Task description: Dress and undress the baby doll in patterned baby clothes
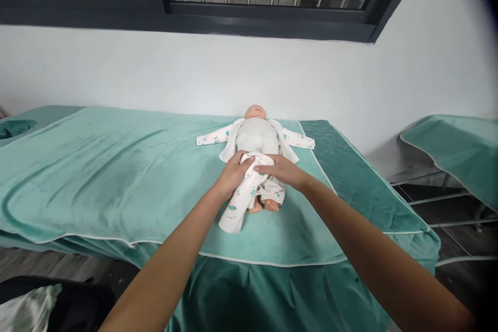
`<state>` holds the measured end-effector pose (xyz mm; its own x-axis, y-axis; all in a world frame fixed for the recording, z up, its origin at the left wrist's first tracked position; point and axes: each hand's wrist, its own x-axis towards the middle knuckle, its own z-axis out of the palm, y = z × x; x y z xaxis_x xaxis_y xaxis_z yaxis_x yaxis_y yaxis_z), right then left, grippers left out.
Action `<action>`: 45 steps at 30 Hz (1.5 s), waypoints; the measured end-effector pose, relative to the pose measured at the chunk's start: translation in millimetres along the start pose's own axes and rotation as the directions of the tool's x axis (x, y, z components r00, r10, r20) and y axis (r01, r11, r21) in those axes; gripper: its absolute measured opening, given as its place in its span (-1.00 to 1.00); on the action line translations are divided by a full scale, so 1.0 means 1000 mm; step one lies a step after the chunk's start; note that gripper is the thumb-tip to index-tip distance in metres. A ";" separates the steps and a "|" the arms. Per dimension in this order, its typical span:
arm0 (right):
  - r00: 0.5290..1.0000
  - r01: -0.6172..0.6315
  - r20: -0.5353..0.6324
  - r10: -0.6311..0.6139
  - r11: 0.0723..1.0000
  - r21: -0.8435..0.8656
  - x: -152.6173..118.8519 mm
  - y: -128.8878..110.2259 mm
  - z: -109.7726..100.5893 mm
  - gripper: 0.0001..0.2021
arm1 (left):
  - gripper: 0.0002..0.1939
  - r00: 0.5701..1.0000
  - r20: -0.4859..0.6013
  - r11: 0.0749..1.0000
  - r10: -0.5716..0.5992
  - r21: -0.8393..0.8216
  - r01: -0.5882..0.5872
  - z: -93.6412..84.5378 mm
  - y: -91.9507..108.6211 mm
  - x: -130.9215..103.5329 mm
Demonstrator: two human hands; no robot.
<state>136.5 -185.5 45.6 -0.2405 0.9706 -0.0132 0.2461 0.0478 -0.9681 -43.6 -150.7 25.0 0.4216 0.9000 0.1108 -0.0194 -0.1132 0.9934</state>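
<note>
A baby doll [257, 134] lies on its back on the green bed, head toward the wall. Its white patterned jacket [298, 139] is spread open, sleeves stretched to both sides. Over the doll's lower body, my left hand [233, 172] and my right hand [286, 170] grip a pair of white patterned baby trousers [244, 199] near the waist, thumbs facing inward. One trouser leg hangs down to the left. More patterned cloth lies around the doll's legs, and its feet [271, 205] stick out below. Whether the legs are inside the trousers, I cannot tell.
The bed's green cover [116, 176] drapes over the front edge. Behind it stands a white wall [155, 70] under a dark-framed window [264, 18]. Another green-covered bed [459, 150] is at the right. A black seat with cloth [31, 306] on it stands bottom left.
</note>
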 end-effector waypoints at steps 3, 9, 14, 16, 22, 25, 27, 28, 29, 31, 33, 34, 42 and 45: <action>0.994 0.019 -0.111 -0.001 0.985 0.169 0.003 0.006 -0.001 -0.77 | -0.60 0.991 0.114 0.996 -0.065 -0.047 0.071 -0.004 -0.002 -0.008; 0.975 0.038 -0.222 -0.003 0.987 0.154 0.007 0.012 0.002 -0.74 | -0.46 0.968 0.210 0.981 -0.135 -0.111 0.160 -0.011 -0.001 -0.010; 0.999 0.037 0.017 -0.037 0.999 -0.031 0.000 0.003 0.003 -0.62 | -0.57 0.996 0.053 0.946 -0.070 -0.312 0.083 -0.002 -0.008 -0.006; 0.991 0.027 0.130 -0.015 0.996 -0.089 -0.001 0.000 0.003 -0.59 | -0.60 0.998 0.013 0.938 -0.066 -0.340 0.067 0.002 -0.010 -0.007; 1.000 -0.020 0.010 0.020 0.999 0.027 0.002 0.008 0.004 -0.66 | -0.59 0.995 0.002 0.951 -0.099 -0.294 0.095 0.004 -0.010 -0.013; 0.997 0.002 -0.079 -0.003 1.000 -0.009 0.004 0.015 0.002 -0.68 | -0.64 0.997 -0.049 0.981 -0.058 -0.186 0.048 0.006 -0.007 -0.020; 0.995 0.013 -0.096 -0.023 0.995 -0.097 0.004 0.018 0.002 -0.70 | -0.66 0.992 -0.107 0.985 -0.060 -0.167 0.042 0.012 -0.006 -0.029; 0.994 0.025 -0.100 -0.039 0.989 -0.143 0.004 0.019 0.002 -0.73 | -0.66 0.987 -0.138 0.983 -0.083 -0.171 0.059 0.016 -0.005 -0.036; 0.993 0.040 -0.103 -0.061 0.981 -0.190 0.004 0.020 0.003 -0.78 | -0.65 0.979 -0.164 0.979 -0.117 -0.183 0.086 0.020 -0.005 -0.043; 0.989 0.066 -0.112 -0.100 0.959 -0.276 0.003 0.021 0.005 -0.91 | -0.64 0.959 -0.197 0.961 -0.203 -0.227 0.157 0.029 -0.002 -0.060; 0.984 0.080 -0.122 -0.129 0.936 -0.343 0.002 0.022 0.008 -0.92 | -0.63 0.939 -0.214 0.937 -0.268 -0.286 0.202 0.036 0.001 -0.076; 0.983 0.088 -0.116 -0.140 0.924 -0.371 0.001 0.022 0.009 -0.90 | -0.62 0.931 -0.226 0.925 -0.288 -0.316 0.210 0.039 0.004 -0.084; 0.992 0.124 0.073 -0.100 0.817 -0.563 0.002 0.014 0.004 -0.87 | -0.56 0.878 -0.303 0.846 -0.371 -0.500 0.185 0.053 0.008 -0.123; 0.984 0.167 0.153 -0.094 0.796 -0.582 0.000 0.009 0.001 -0.86 | -0.54 0.863 -0.321 0.811 -0.390 -0.563 0.157 0.066 0.004 -0.133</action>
<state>137.6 -185.2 36.6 -0.4036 0.9141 0.0394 0.7024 0.3371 -0.6268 -39.5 -298.7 12.0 0.0802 0.9560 -0.2824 -0.4598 0.2868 0.8404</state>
